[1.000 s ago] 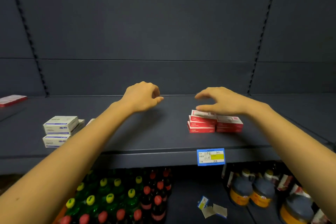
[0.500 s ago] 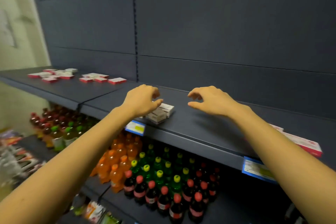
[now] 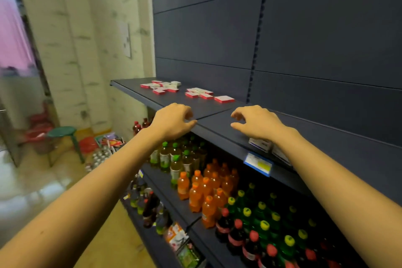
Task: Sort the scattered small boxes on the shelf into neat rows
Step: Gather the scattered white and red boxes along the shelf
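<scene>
left hand (image 3: 174, 121): holds nothing. The fingers are loosely curled and the thumb points forward. It sits over the front lip of the shelf (image 3: 214, 122); I can't tell whether it touches.
right hand (image 3: 258, 124): also holding nothing, with the fingers bent claw-like over bare board, just right of the seam between two shelf boards. Whether it touches is unclear from here.
red-and-white boxes (image 3: 200, 93): these are the task's things, lying flat and scattered at the far left end of the shelf, well beyond both hands. They form two loose clusters, with one box (image 3: 224, 99) lying apart and nearest the hands. They are small and soft in my feed, so I can't read the print or get a sure count.
white-and-blue boxes (image 3: 261, 144): at the shelf's front edge, mostly hidden under the right wrist and forearm — only the front faces show.
price tag (image 3: 257, 163): blue with a yellow patch, clipped to the shelf lip. The text is unreadable.
bottles below: green-capped (image 3: 171, 156), orange (image 3: 206, 189) and dark red-capped (image 3: 237, 235) ones stand in rows. The back rows are lost in shadow and the lower right is cut off by the frame.
floor, left: a green stool (image 3: 63, 132) stands beside red clutter, which is blurred.
doorway, far left: a pink blur — I can't make anything out there.
</scene>
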The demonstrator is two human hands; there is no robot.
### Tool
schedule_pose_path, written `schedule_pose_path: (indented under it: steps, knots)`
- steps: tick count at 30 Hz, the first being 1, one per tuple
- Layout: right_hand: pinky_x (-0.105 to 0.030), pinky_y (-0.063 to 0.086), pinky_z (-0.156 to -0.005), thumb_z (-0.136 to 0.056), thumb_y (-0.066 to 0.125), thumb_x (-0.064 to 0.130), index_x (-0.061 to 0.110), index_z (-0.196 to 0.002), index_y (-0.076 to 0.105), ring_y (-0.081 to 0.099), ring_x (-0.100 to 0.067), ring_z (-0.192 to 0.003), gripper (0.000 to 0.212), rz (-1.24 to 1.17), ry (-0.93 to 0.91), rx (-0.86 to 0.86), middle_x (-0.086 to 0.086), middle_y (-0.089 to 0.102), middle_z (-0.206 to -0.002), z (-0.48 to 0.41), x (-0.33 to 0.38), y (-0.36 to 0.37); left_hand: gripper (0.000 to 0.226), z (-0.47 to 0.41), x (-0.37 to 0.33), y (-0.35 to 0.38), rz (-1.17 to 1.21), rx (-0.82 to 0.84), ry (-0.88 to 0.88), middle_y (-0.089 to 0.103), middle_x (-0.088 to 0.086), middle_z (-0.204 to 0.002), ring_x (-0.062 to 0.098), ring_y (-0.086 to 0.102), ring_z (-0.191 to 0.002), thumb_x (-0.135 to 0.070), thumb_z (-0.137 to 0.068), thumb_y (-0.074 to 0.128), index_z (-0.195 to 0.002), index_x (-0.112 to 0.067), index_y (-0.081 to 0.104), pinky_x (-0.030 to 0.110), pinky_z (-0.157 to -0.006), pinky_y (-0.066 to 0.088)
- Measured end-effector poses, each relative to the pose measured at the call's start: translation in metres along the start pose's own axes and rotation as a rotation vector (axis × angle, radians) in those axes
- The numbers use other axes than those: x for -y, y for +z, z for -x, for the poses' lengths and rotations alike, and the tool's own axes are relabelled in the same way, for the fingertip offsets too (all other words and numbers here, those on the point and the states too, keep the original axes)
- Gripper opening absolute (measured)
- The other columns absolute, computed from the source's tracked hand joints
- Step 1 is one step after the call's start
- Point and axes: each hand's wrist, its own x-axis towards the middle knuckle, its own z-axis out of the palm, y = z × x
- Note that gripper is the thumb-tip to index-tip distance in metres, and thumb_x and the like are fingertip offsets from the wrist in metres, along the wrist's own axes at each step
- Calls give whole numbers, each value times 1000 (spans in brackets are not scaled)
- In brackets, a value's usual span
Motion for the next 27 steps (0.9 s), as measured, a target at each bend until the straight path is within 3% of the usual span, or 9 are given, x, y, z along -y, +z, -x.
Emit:
schedule_pose_path:
  steps: [8, 17, 27]
  knots:
    - [-40, 45, -92, -91, 48, 39, 26, -124, 52, 53, -23, -116, 36, -16, 32, 33, 1, 57, -129, -85, 64, 42, 36, -32, 104, -3, -16, 29, 49, 65, 5, -114, 18, 60, -99, -39, -90, 50, -112, -13, 60, 24, -74, 45]
    - [-39, 45, -92, -92, 49, 37, 22, -126, 52, 53, -23, -116, 37, -8, 115, 54, -2, 56, -129, -168, 103, 75, 35, -84, 192, 21, 108, 54, 78, 65, 6, -114, 19, 61, -99, -38, -90, 50, -112, -12, 60, 26, -75, 46]
    - [-39, 45, -99, -91, 53, 30, 14, -124, 55, 54, -24, -115, 37, -28, 207, 65, -7, 56, -129, -263, 85, 103, 36, -182, 243, 63, 151, 83, 136, 63, 5, -118, 20, 59, -104, -39, -90, 50, -114, -14, 58, 33, -84, 48]
